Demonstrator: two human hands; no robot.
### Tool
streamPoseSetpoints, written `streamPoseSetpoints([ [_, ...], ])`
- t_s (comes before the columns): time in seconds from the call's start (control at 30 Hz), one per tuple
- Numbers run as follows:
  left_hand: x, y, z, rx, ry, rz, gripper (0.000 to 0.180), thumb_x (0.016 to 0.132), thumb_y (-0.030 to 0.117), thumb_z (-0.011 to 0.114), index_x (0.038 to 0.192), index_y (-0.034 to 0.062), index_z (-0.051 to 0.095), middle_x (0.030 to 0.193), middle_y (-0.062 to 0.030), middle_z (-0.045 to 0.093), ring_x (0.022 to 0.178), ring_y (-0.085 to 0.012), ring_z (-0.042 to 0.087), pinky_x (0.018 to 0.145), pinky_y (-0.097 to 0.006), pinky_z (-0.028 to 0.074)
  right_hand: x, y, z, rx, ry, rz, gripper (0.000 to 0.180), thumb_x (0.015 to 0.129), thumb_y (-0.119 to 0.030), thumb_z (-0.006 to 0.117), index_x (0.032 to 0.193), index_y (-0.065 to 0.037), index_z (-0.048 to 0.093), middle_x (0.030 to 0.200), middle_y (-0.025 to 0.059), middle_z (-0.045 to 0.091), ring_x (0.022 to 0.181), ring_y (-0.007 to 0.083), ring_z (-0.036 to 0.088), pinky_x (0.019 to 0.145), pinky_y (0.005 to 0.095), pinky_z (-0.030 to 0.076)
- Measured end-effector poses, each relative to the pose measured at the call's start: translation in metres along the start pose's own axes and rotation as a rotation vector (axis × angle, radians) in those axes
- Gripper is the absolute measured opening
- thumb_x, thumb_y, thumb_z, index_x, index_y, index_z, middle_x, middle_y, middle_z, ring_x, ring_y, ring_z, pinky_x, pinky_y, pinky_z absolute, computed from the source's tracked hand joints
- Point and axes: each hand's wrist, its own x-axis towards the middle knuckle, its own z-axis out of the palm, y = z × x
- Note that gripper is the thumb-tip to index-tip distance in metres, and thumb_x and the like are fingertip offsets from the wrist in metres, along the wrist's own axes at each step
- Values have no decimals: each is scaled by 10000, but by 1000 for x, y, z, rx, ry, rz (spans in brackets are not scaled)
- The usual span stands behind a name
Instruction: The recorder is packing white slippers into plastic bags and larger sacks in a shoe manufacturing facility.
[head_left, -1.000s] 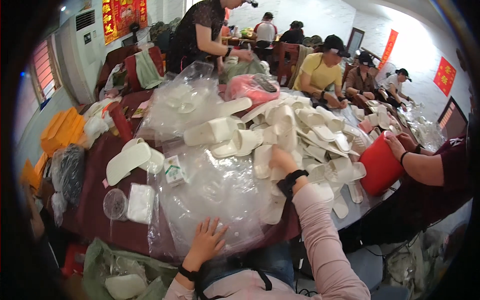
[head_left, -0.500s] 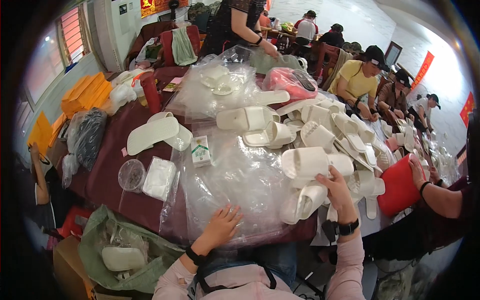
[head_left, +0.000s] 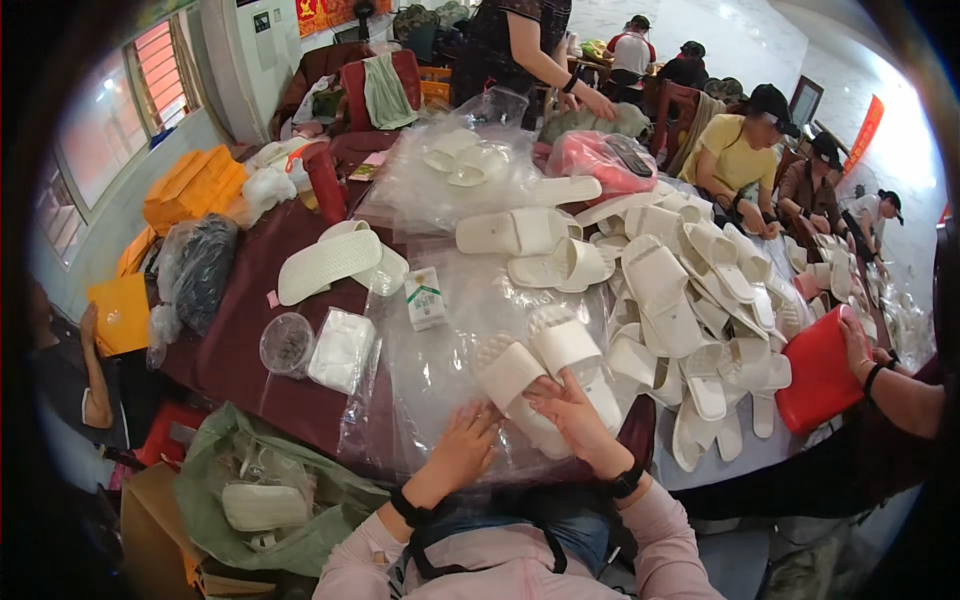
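The person's right hand [head_left: 580, 425] is at a pair of white slippers [head_left: 512, 372], fingers against their inner edges; whether they pinch, one cannot tell. The pair sits just ahead of both hands, over clear plastic bags [head_left: 430, 370]. The left hand [head_left: 464, 450] lies palm down over the bags, fingers extended (slightly blurred), near the left slipper. A white-and-green box [head_left: 427, 300] is ahead of the left hand; a slipper heap [head_left: 662, 300] spreads beyond the right.

Off-white slippers [head_left: 514, 372], maroon tablecloth [head_left: 232, 350], pale pink sleeves [head_left: 664, 542]
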Motion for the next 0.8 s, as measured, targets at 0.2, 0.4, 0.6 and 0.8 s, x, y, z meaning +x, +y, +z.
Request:
streamPoseSetpoints([
  [0.2,-16,-3,-9,92,-15,-56,584,755,261,616,1276,84,418,1346,-162,343,1227,-441,277,996,-558,226,23,8,-7,-1269,35,-146,237,768,-133,591,954,-1,526,898,153,577,788,278,581,658,371,455],
  [0.4,5,-18,-44,-513,-193,-90,466,800,343,571,1158,49,532,1155,-186,536,1108,-370,461,926,-436,367,39,31,1,-1551,341,-291,232,723,-246,635,723,-18,591,807,147,576,736,334,569,632,412,453],
  [0.6,78,-104,-72,-84,256,-560,557,805,412,554,1256,106,439,1116,-258,523,1057,-421,490,857,-459,422,13,15,21,-1528,299,-257,169,698,-186,629,734,-21,618,817,155,581,730,334,585,648,421,469],
  [0.8,124,-138,-48,73,184,-808,732,695,375,622,1337,180,331,1102,-297,480,966,-431,531,819,-465,443,-9,30,20,-1523,159,-138,175,687,-169,613,788,-27,635,893,132,581,748,337,590,661,426,474],
])
